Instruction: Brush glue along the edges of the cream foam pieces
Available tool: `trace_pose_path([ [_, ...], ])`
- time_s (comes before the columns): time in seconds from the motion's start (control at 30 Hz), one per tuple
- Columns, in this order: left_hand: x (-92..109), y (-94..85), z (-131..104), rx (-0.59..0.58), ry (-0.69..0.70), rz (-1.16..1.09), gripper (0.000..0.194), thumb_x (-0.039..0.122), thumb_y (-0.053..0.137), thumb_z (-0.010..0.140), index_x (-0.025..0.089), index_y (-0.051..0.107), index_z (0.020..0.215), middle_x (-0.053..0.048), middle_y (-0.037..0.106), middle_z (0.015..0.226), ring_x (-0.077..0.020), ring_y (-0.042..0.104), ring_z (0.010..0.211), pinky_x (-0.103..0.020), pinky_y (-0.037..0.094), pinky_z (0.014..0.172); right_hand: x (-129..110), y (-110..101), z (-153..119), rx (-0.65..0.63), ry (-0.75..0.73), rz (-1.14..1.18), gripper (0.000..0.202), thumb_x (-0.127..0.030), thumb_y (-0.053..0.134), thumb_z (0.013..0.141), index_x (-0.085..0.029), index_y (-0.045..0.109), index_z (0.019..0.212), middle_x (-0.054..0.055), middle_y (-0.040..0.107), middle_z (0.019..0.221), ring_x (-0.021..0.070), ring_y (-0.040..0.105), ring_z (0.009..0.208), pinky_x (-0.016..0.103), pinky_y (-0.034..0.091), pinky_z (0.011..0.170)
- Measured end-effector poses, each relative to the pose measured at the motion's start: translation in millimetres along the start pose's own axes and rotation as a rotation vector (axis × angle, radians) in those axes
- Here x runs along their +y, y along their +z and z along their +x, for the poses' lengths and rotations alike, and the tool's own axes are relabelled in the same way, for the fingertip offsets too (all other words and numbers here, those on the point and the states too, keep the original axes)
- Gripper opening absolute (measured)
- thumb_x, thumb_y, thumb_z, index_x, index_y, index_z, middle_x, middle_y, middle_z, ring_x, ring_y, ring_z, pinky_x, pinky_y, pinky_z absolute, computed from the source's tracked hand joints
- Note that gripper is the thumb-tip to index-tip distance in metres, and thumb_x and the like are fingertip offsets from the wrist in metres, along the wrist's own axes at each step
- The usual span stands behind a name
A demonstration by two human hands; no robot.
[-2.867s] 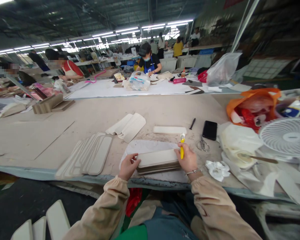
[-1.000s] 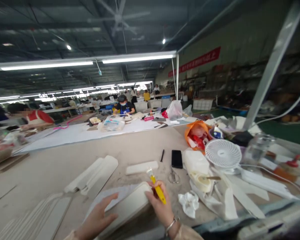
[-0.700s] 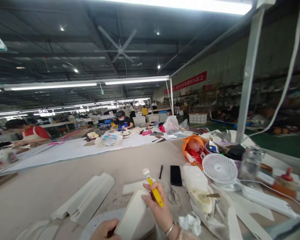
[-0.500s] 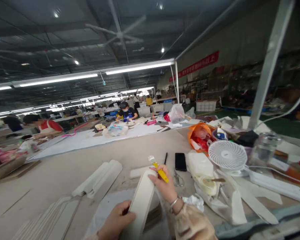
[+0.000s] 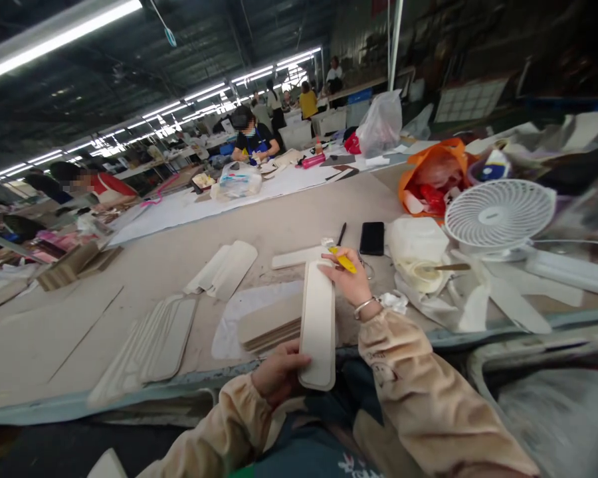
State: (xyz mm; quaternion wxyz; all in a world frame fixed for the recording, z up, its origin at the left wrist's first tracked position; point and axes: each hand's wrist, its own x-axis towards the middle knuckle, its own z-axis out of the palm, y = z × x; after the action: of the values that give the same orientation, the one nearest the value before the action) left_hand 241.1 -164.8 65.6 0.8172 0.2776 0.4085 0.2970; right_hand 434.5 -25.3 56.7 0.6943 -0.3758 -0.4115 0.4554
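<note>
Down on your dark apron (image 5: 323, 438), pale and reddish lettering (image 5: 351, 465) shows at the lower border, folded and cut off, so you cannot make out a word. Your right sleeve (image 5: 403, 345) carries a small dark printed mark (image 5: 383, 370), too blurred to read, and the same goes for the tiny mark on the hub of the white fan (image 5: 498, 216).

You hold the pale board (image 5: 317, 325) tilted up lengthwise between both hands, its lower end past the table's near edge. Your left hand (image 5: 278, 372) grips its left edge near the bottom, thumb on the face, so the board lies just to that hand's right. Your right hand (image 5: 351, 282) is at the top end, thumb against the board, which runs down and left from it. Those same fingers clasp the yellow-handled brush (image 5: 345, 260), its head pointing away from you.

Left of the board sits a stack of brown-grey boards (image 5: 269, 325) on a white sheet (image 5: 226, 322). Another pale board (image 5: 294, 257) lies flat beyond, and a black phone (image 5: 372, 238) rests to its right.
</note>
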Motion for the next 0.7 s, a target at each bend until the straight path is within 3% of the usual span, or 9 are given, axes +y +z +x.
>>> trace_pose_path([
  [0.23, -10, -2.1, 0, 0.074, 0.028, 0.096, 0.053, 0.029, 0.087, 0.059, 0.01, 0.072, 0.106, -0.013, 0.075, 0.091, -0.0231, 0.071, 0.076, -0.033, 0.056, 0.073, 4, 0, -3, -0.009, 0.026, 0.009, 0.047, -0.03, 0.082, 0.061, -0.025, 0.046, 0.089, 0.001, 0.072, 0.092, 0.0213, 0.069, 0.099, 0.03, 0.056, 0.073],
  [0.43, -19, -7.4, 5, 0.096, 0.088, 0.112, 0.047, 0.031, 0.089, 0.057, 0.01, 0.074, 0.097, -0.013, 0.076, 0.086, -0.0227, 0.071, 0.074, -0.03, 0.055, 0.07, 6, 0, -4, -0.033, 0.023, -0.017, 0.045, -0.029, 0.081, 0.063, -0.026, 0.045, 0.089, 0.002, 0.073, 0.093, 0.0201, 0.07, 0.094, 0.034, 0.056, 0.077],
  [0.7, -21, -3.8, 6, 0.143, 0.095, 0.124, 0.048, 0.028, 0.09, 0.055, 0.009, 0.073, 0.096, -0.013, 0.076, 0.083, -0.0238, 0.072, 0.071, -0.031, 0.056, 0.067, 7, -1, -5, -0.045, 0.009, -0.04, 0.043, -0.028, 0.079, 0.066, -0.026, 0.045, 0.091, 0.001, 0.072, 0.093, 0.018, 0.069, 0.087, 0.031, 0.055, 0.073],
])
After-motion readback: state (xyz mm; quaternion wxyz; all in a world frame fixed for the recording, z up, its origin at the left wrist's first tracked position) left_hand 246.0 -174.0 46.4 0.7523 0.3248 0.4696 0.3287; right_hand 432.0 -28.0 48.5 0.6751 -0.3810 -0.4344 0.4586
